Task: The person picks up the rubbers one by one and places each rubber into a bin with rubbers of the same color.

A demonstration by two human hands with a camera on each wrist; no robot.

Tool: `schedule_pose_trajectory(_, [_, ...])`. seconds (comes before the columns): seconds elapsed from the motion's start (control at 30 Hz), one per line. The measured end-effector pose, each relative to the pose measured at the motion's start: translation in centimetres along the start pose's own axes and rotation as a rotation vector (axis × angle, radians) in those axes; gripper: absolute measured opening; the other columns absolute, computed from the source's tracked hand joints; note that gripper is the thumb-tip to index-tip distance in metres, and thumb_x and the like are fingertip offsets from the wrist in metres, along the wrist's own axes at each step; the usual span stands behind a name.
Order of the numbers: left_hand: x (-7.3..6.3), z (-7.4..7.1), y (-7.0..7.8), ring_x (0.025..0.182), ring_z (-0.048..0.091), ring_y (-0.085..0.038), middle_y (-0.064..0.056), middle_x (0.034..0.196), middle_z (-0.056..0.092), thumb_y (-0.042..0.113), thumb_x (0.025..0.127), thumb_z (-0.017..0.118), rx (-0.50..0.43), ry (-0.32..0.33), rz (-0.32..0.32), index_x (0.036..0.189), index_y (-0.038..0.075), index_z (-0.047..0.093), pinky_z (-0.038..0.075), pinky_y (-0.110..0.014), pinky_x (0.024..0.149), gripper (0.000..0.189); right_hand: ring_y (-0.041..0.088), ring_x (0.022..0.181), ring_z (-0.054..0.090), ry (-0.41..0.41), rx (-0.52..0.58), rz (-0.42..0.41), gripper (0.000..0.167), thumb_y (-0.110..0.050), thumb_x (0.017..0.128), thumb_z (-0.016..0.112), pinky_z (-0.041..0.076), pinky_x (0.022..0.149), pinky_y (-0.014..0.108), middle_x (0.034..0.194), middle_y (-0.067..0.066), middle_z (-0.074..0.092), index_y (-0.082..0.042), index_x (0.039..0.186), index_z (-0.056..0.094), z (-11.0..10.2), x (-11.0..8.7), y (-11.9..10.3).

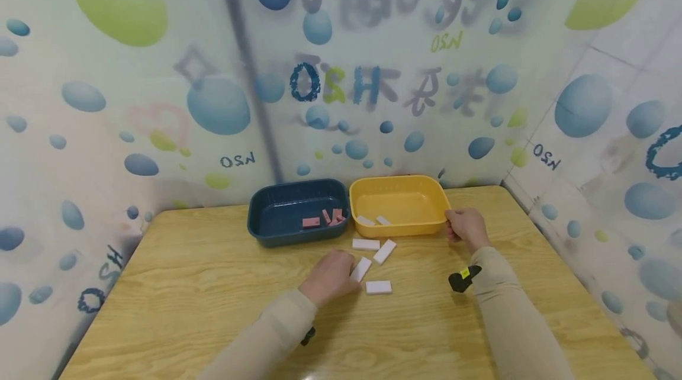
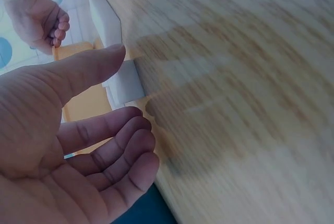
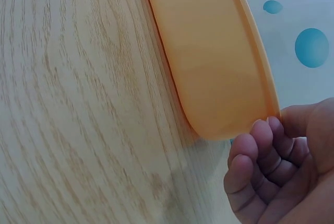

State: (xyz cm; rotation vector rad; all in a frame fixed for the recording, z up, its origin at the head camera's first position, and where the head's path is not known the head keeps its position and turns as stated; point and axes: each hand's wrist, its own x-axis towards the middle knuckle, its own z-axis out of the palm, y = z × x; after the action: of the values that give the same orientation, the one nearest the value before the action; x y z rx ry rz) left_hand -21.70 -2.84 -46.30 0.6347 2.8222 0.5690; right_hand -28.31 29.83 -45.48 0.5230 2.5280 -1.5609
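Creased beige sleeve fabric (image 1: 266,332) runs to the left grip (image 1: 330,276), its thumb and fingers parted around a flat white block (image 1: 361,269), whether touching I cannot tell, with three more oblongs (image 1: 379,287) near it on the wood-grained counter (image 1: 213,297). Farther off, the right grip (image 1: 469,229) pinches the rounded rim of a smooth yellow tray (image 1: 405,207) with white pieces (image 1: 365,221) inside, beside a dark blue tray (image 1: 282,214) holding pink blocks (image 1: 311,222), before bubble-printed sheeting (image 1: 341,168).

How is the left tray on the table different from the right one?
Colour: the left tray is dark blue, the right tray yellow. Contents: the left tray holds pink blocks, the right tray white blocks. Number: more blocks show in the left tray than in the right tray. Both have rounded corners.
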Motion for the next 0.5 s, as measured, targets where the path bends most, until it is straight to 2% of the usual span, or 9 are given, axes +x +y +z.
schedule_pose_trajectory(0.5, [-0.63, -0.22, -0.73, 0.065, 0.048, -0.012, 0.002, 0.070, 0.057, 0.011, 0.082, 0.083, 0.015, 0.056, 0.039, 0.072, 0.010, 0.064, 0.043, -0.026, 0.061, 0.021, 0.011, 0.061, 0.056, -0.006, -0.030, -0.009, 0.034, -0.020, 0.107, 0.045, 0.054, 0.059, 0.024, 0.072, 0.004, 0.059, 0.009, 0.104, 0.062, 0.02, -0.18, -0.20])
